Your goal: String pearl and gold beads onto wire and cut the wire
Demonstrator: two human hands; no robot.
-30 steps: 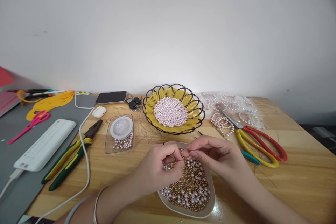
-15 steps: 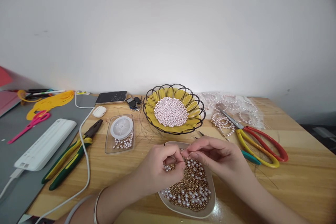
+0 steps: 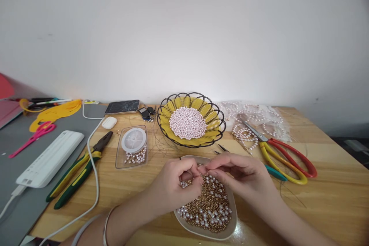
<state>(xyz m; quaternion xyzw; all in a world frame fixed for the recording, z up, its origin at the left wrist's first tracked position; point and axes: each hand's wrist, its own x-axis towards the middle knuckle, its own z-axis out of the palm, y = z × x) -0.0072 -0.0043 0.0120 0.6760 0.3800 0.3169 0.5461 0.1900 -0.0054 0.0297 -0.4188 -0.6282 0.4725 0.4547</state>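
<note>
Both hands meet over a shallow white dish (image 3: 233, 221) filled with small gold and pearl beads (image 3: 210, 209). My left hand (image 3: 175, 184) is curled, thumb and fingers pinched on a short strand of pearl beads. My right hand (image 3: 239, 175) pinches something tiny at its fingertips, right against the left fingertips; what it holds is too small to name. A thin black thread end shows near the left knuckles.
Behind the dish stands a black wire basket (image 3: 219, 125) with a yellow liner and pink pearls. Left: a clear tray with a thread spool (image 3: 133, 140), green-yellow pliers (image 3: 77, 171), a white cable, a power strip (image 3: 49, 157). Right: red-yellow scissors (image 3: 284, 153), bagged pearl strands (image 3: 253, 117).
My right hand has sunk slightly lower over the dish. The left hand has stayed almost still, fingertips together throughout.
</note>
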